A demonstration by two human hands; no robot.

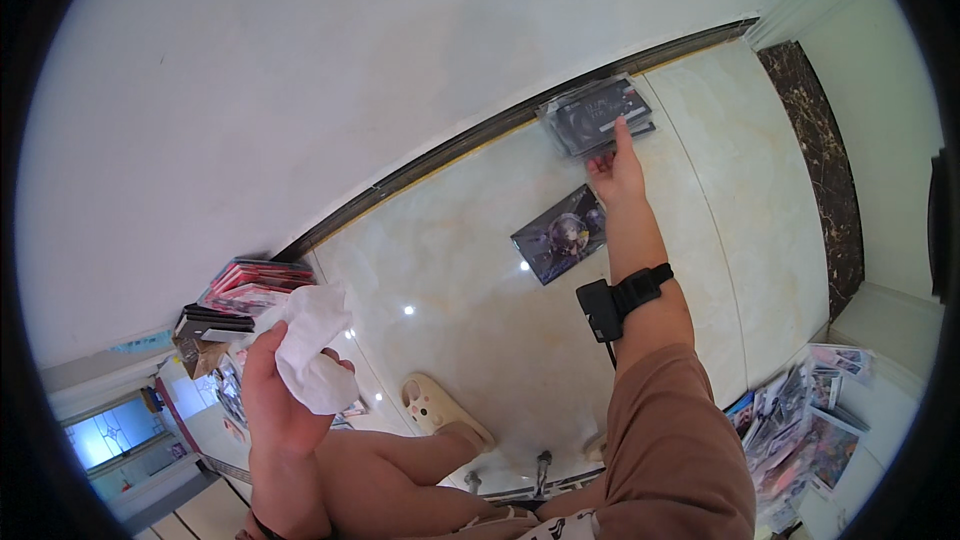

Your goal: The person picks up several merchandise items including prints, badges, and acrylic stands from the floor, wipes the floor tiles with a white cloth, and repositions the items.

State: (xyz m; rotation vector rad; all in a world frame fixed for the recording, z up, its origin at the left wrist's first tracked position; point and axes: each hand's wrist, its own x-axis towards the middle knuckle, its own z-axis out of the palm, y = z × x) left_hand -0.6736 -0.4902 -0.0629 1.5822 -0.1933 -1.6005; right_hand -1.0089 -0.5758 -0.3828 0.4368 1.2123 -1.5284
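My left hand [281, 390] grips a crumpled white cloth [319, 360], which bulges out past the thumb. With its arm stretched out, my right hand [619, 165] grasps the near edge of a stack of dark flat packages [596, 120] in clear plastic. The thumb lies on top and the other fingers curl at the near edge. This stack is close against the baseboard; whether it rests fully on the floor, I cannot tell. Nearer to me, a dark glossy flat package [562, 235] with an illustrated character lies on the floor, partly behind my right forearm.
Along the wall runs a dark baseboard [465, 146]. Red flat items [251, 285] and black boxes [214, 322] are piled at left. More illustrated, plastic-wrapped goods [795, 427] lie at lower right. Beige clogs [442, 409] are on my feet, on the tiled floor [465, 262].
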